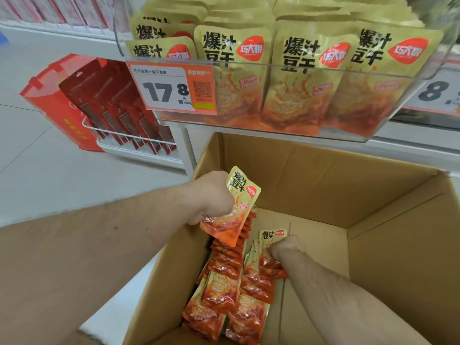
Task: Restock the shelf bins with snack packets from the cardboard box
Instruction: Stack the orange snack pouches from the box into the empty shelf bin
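An open cardboard box (311, 185) stands below the shelf, with several yellow-and-orange snack packets (224, 290) stacked along its left side. My left hand (211, 197) grips one packet (239, 195) and holds it raised above the pile. Deeper in the box, my right hand (283, 250) grips another packet (270, 239) that stands among the stack. Above the box, the clear shelf bin (298, 68) is packed with rows of the same packets.
An orange price tag reading 17.8 (171, 87) hangs on the bin's front left. To the left, a red box (57, 103) and dark red packs in a white wire rack (134, 141) stand on the pale floor. A second tag (433, 92) shows at right.
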Tool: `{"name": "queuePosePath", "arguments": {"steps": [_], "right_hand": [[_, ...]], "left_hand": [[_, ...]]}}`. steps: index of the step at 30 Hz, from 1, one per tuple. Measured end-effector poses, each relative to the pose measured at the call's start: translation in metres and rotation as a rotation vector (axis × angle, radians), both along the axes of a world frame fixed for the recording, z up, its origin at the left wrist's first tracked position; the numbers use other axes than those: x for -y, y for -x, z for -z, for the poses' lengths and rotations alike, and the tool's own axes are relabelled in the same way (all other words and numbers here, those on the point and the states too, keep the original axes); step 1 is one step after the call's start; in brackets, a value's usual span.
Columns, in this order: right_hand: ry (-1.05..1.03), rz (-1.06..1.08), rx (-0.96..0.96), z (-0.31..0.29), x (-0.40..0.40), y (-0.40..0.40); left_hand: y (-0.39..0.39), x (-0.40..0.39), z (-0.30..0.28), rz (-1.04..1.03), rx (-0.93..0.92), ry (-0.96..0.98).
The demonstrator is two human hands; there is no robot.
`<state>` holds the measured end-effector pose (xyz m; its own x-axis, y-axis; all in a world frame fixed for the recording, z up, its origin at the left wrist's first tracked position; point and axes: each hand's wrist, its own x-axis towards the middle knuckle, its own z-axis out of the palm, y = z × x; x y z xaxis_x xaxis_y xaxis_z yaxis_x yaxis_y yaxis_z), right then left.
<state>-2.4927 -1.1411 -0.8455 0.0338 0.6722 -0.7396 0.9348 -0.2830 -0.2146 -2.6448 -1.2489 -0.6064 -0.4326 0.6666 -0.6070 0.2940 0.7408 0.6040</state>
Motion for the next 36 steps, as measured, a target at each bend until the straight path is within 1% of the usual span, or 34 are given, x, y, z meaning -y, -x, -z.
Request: {"name": "queuePosePath", "arguments": {"steps": [3,7,9,11,14,16,19,20,22,25,28,31,33,34,36], "right_hand": [[0.074,0.187,-0.266,-0.017,-0.01,-0.022],[0.195,0.31,-0.634,-0.086,-0.016,-0.051],[0.303,0.314,-0.808,-0.132,-0.013,-0.06],[0.364,0.302,-0.95,-0.176,-0.006,-0.065],[0.399,0.231,-1.084,-0.228,0.009,-0.065],[0.355,0.148,-1.074,-0.254,0.022,-0.062],[0.189,0.11,-0.992,-0.279,0.036,-0.06],[0.127,0.1,-0.969,-0.284,0.038,-0.061],[0.039,0.066,-0.941,-0.297,0.042,-0.062],[-0.028,0.064,-0.923,-0.317,0.049,-0.064],[-0.098,0.005,-0.87,-0.335,0.051,-0.068],[-0.317,-0.112,-0.789,-0.36,0.045,-0.069],[-0.44,-0.198,-0.826,-0.381,0.038,-0.068],[-0.498,-0.301,-0.818,-0.391,0.035,-0.067],[-0.599,-0.569,-0.68,-0.408,0.027,-0.066]], "left_hand": [[-0.001,0.004,-0.004,-0.001,0.066,-0.006],[-0.006,0.012,-0.017,-0.025,0.143,-0.042],[-0.01,0.017,-0.027,-0.062,0.19,-0.077],[-0.017,0.022,-0.035,-0.083,0.278,-0.099],[-0.032,0.024,-0.043,-0.148,0.46,-0.172],[-0.042,0.023,-0.052,-0.179,0.551,-0.24],[-0.056,0.023,-0.066,-0.096,0.609,-0.306],[-0.059,0.024,-0.071,-0.063,0.587,-0.336],[-0.065,0.027,-0.08,-0.011,0.48,-0.395],[-0.072,0.027,-0.091,0.024,0.322,-0.49],[-0.073,0.027,-0.1,0.027,0.278,-0.554],[-0.073,0.026,-0.109,0.039,0.253,-0.604],[-0.072,0.025,-0.114,0.094,0.203,-0.644],[-0.072,0.024,-0.117,0.125,0.172,-0.666],[-0.074,0.022,-0.121,0.187,0.093,-0.702]]}}
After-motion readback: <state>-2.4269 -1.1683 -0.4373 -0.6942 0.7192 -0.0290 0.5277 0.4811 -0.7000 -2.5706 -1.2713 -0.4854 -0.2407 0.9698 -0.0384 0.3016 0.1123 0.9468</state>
